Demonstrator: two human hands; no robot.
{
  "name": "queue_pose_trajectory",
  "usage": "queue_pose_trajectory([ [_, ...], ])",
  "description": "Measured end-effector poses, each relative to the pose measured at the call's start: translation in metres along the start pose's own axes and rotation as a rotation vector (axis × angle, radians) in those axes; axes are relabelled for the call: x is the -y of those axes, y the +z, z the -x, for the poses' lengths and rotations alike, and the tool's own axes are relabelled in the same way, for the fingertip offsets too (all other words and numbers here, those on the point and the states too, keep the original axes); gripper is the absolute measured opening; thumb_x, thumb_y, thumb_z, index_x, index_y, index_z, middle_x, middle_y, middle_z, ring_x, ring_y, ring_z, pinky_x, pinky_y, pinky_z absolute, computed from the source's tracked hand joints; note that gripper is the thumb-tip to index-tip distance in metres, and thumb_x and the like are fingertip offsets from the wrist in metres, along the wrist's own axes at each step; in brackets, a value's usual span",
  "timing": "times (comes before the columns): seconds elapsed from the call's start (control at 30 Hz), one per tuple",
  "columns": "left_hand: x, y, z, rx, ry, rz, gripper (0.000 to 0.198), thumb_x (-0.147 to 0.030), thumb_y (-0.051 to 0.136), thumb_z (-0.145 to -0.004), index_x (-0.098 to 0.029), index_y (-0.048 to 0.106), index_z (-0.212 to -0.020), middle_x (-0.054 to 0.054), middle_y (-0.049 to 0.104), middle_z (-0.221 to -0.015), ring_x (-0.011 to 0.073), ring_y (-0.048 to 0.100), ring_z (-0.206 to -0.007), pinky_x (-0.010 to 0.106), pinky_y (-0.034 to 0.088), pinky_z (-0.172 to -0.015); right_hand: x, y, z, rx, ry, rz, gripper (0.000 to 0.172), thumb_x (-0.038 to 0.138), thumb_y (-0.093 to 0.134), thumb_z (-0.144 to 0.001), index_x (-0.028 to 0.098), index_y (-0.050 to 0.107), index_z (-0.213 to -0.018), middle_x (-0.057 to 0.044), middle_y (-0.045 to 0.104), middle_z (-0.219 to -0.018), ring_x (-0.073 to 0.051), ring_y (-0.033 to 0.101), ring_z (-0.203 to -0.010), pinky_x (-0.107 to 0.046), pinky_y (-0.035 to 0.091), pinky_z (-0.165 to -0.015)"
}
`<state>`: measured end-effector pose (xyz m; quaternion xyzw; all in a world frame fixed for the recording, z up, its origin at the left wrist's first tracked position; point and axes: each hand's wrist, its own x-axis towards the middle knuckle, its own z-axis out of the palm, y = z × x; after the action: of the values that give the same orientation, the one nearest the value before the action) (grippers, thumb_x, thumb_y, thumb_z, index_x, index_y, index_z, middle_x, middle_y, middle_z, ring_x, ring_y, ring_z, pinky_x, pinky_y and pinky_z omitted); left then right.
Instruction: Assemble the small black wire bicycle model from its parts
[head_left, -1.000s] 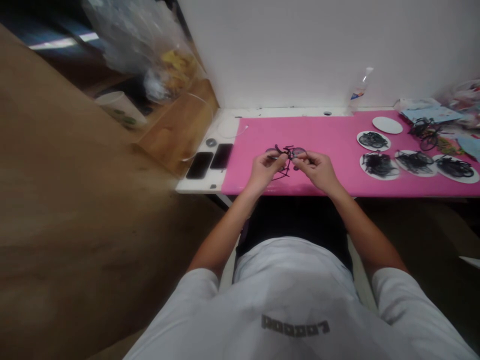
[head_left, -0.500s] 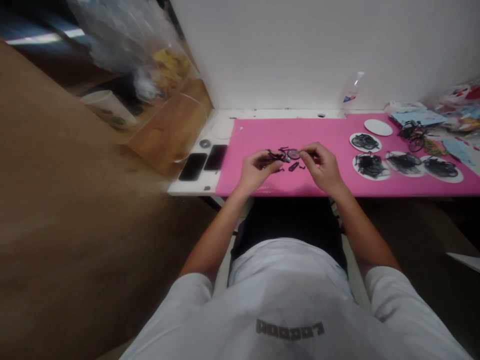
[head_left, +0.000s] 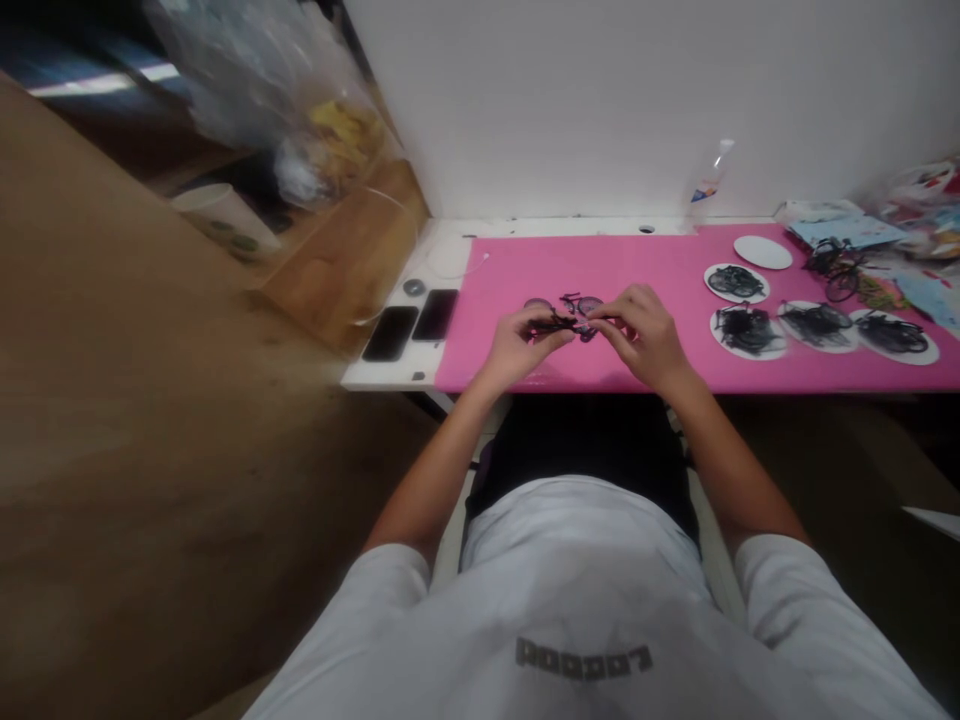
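My left hand (head_left: 514,348) is closed on a black miniature bicycle frame (head_left: 553,325), gripped between thumb and fingers just above the pink mat (head_left: 510,262). A thin wheel (head_left: 537,302) shows just behind those fingers. My right hand (head_left: 642,332) is pinched at the frame's right end; what lies between its fingertips is too small to make out. Beyond the fingertips rests a front wheel with fork and handlebar (head_left: 582,303). A small dark part (head_left: 588,335) lies below the fingertips, partly hidden.
White plates (head_left: 763,253) stand at the right, several heaped with black bicycle parts (head_left: 747,328). A black toy bicycle (head_left: 838,272) sits near plastic packets (head_left: 919,225). Two dark phones (head_left: 435,314) lie left, near a thin white cable (head_left: 457,276). A wall rises behind.
My right hand has moved from the spoked wheel to the frame's right end. The wheel now lies on the mat. The frame has turned slightly in my left hand.
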<state>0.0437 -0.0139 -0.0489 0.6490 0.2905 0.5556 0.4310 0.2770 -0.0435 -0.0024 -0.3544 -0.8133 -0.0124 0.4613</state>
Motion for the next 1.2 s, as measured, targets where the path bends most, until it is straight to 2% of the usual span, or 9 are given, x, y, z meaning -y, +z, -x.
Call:
queue_pose_trajectory([
  [0.23,0.004,-0.001,0.0,0.029,-0.004,-0.003,0.032,-0.045,0.098,-0.083,-0.023,0.09,-0.105,0.009,0.082,-0.103,0.0209,0.079,-0.096,0.035,0.066,-0.09,-0.001,0.001,0.001,0.004,-0.023,-0.002,0.03,0.048,0.063,-0.112,0.024,0.081,-0.106,-0.007,0.063,-0.087,-0.024,0.06,-0.086,-0.041,0.052,-0.082],
  [0.53,0.003,-0.004,-0.002,0.053,-0.005,-0.023,0.034,-0.047,0.098,-0.082,-0.022,0.09,-0.103,0.009,0.082,-0.103,0.0207,0.078,-0.093,0.034,0.063,-0.089,-0.001,0.003,0.002,0.024,-0.04,0.048,0.033,0.048,0.059,-0.114,0.024,0.08,-0.105,-0.008,0.065,-0.088,-0.025,0.061,-0.088,-0.04,0.052,-0.081],
  [0.77,0.003,-0.009,-0.006,0.044,0.147,-0.161,0.028,-0.045,0.099,-0.083,-0.024,0.09,-0.099,0.006,0.077,-0.092,0.0167,0.069,-0.081,0.029,0.052,-0.07,-0.005,0.009,0.004,0.017,-0.116,0.083,0.027,0.044,0.064,-0.113,0.023,0.079,-0.105,-0.007,0.075,-0.089,-0.024,0.067,-0.088,-0.038,0.054,-0.082],
  [0.87,0.003,-0.01,-0.006,-0.015,0.189,-0.203,0.03,-0.044,0.101,-0.08,-0.024,0.09,-0.098,0.007,0.076,-0.102,0.0191,0.072,-0.092,0.031,0.058,-0.076,-0.005,0.011,0.005,-0.003,-0.174,0.096,0.022,0.039,0.066,-0.113,0.022,0.08,-0.106,-0.006,0.08,-0.09,-0.023,0.07,-0.087,-0.036,0.055,-0.08],
  [1.0,0.001,-0.013,-0.005,-0.015,0.214,-0.228,0.022,-0.036,0.098,-0.085,-0.024,0.089,-0.101,0.008,0.077,-0.104,0.0217,0.075,-0.098,0.036,0.064,-0.084,-0.005,0.013,0.007,-0.03,-0.252,0.145,0.02,0.035,0.067,-0.112,0.022,0.082,-0.111,-0.006,0.084,-0.092,-0.021,0.075,-0.086,-0.032,0.057,-0.08],
  [1.2,-0.001,-0.016,-0.005,0.016,0.244,-0.254,0.018,-0.019,0.092,-0.088,-0.023,0.089,-0.105,0.008,0.08,-0.101,0.0207,0.076,-0.092,0.035,0.065,-0.081,-0.011,0.017,0.014,0.06,-0.197,0.242,0.027,0.041,0.066,-0.114,0.022,0.084,-0.116,-0.008,0.087,-0.103,-0.02,0.081,-0.09,-0.03,0.057,-0.08],
])
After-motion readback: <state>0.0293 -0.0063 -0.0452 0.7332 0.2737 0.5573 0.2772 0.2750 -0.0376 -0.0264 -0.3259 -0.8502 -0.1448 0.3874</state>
